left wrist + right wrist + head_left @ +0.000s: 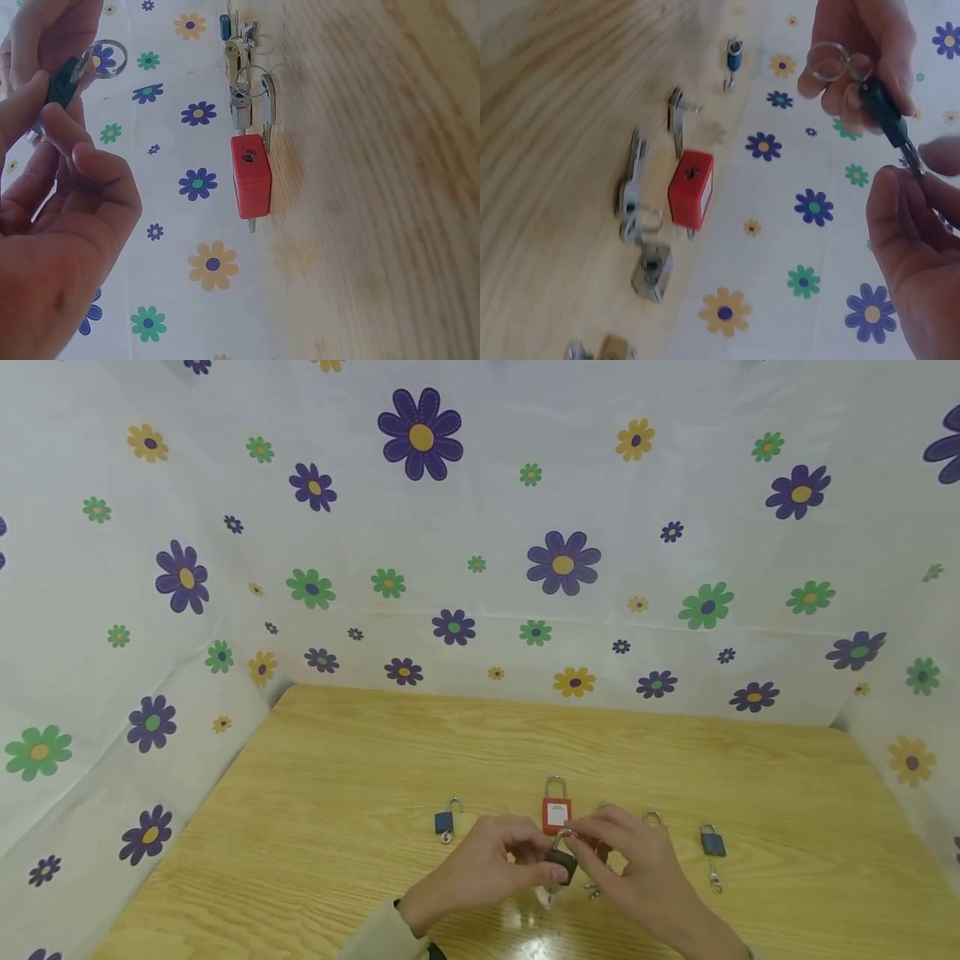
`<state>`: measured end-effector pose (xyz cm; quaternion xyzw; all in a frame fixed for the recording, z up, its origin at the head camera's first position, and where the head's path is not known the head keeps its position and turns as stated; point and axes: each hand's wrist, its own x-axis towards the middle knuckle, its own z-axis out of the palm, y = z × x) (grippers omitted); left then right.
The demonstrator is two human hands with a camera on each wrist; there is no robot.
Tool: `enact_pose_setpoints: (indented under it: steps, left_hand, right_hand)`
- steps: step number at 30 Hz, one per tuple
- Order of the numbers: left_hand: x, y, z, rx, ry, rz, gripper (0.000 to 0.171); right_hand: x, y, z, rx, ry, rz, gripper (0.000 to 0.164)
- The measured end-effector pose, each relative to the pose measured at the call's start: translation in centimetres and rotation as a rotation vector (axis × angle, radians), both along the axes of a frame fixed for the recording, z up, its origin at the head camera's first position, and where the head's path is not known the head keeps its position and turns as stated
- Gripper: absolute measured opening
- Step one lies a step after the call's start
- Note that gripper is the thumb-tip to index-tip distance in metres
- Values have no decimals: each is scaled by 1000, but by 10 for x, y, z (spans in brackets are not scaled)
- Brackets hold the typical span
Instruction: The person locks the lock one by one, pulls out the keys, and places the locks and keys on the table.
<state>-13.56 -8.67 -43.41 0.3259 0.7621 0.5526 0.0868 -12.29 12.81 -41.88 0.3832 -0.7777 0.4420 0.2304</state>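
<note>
My left hand (498, 864) grips the body of a small dark padlock (560, 865), thumb across its front. With its fingertips my right hand (626, 860) pinches the metal shackle (913, 154) at the top. A key ring (829, 61) hangs from the padlock's underside, beside the left fingers. Whether the shackle is locked is hard to tell, since fingers cover part of it. Just behind the hands, a red padlock (557, 815) with a white label stands on the table.
A blue padlock (444, 822) with raised shackle and key lies left; another blue padlock (713, 841) with keys lies right. A silver padlock (241, 112) and a brass-coloured padlock (232, 60) are partly behind my right hand. Keys (592, 890) lie below it. Flowered cloth (480, 527) surrounds the wooden table.
</note>
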Motion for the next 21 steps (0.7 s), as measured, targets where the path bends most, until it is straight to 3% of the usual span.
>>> enact_pose_setpoints:
  steps: [6, 11, 15, 21]
  left_hand:
    - [1, 0, 0, -28, -52, 86, 10]
    - [1, -1, 0, -29, -101, 98, 10]
    - [4, 1, 8, -37, -160, 109, 7]
    - [12, 3, 33, -43, -198, 117, 7]
  right_hand:
    - [4, 10, 0, 220, 89, 48, 50]
    - [5, 12, 3, 365, 129, 18, 60]
    - [6, 10, 5, 397, 144, -19, 60]
    - [5, 4, 4, 324, 257, -12, 57]
